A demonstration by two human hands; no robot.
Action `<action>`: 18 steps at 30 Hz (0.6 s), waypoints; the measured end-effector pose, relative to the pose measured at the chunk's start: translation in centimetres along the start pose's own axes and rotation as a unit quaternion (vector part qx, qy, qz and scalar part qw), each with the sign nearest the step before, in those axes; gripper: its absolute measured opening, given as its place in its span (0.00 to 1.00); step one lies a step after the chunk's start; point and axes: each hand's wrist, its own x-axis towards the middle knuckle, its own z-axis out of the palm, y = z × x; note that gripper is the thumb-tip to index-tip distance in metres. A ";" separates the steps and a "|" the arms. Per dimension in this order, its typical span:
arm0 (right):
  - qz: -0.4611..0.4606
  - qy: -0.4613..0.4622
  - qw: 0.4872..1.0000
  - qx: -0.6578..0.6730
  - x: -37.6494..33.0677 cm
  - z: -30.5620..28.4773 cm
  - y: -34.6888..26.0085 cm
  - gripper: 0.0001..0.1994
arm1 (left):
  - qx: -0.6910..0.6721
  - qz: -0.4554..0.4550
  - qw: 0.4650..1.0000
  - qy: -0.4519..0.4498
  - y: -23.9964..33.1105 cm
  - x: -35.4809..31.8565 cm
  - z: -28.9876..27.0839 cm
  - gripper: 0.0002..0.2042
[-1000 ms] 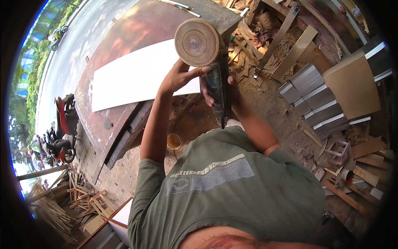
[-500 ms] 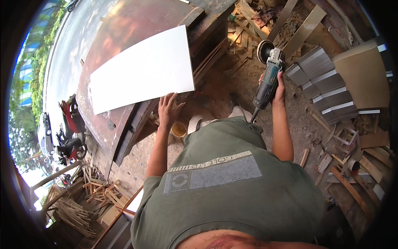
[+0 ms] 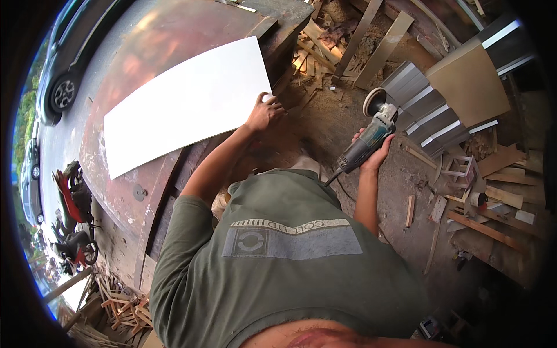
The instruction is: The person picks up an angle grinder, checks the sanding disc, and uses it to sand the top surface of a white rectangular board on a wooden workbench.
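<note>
The angle grinder [image 3: 367,144] is held out to the person's right, above the dirt floor [image 3: 400,180] — its long axis runs diagonally, sanding disc [image 3: 374,101] end pointing up and away, cord end down toward the body. The right hand [image 3: 374,155] is clenched around its grey-green body, arm bent at the elbow and raised. The left arm stretches forward — the left hand [image 3: 264,113] rests with fingers curled on the near corner of the white panel [image 3: 185,104], which lies flat on the rusty workbench [image 3: 116,185], long axis slanting up to the right.
</note>
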 end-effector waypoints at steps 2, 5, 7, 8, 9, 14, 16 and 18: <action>0.012 -0.022 1.000 0.009 -2.6 -0.1 1.0 0.46 | -0.060 -0.041 0.983 0.169 1.0 -0.8 -0.3 0.16; 0.021 -0.014 0.999 0.030 -5.7 0.5 2.8 0.48 | -0.121 -0.119 0.950 0.263 0.2 -3.3 -1.6 0.27; 0.010 -0.003 0.999 0.043 -6.8 1.2 4.2 0.46 | -0.088 -0.143 0.953 0.251 -2.1 -7.2 -2.3 0.30; 0.024 -0.047 0.997 0.064 -6.6 -0.3 4.9 0.44 | -0.067 -0.149 0.961 0.222 -2.9 -8.9 -2.8 0.32; 0.032 -0.022 0.995 0.095 -6.5 -0.5 5.9 0.43 | -0.044 -0.158 0.967 0.194 -3.8 -10.9 -3.2 0.34; 0.119 0.007 0.981 0.151 -7.0 1.3 10.7 0.40 | 0.041 -0.208 0.977 0.012 -4.8 -16.1 -3.6 0.46; 0.157 -0.055 0.975 0.144 -7.1 1.1 12.9 0.42 | 0.069 -0.203 0.977 0.015 -5.0 -16.3 -3.1 0.47; 0.206 -0.049 0.965 0.152 -7.7 2.2 14.8 0.38 | 0.068 -0.201 0.976 0.045 -5.4 -16.6 -2.4 0.47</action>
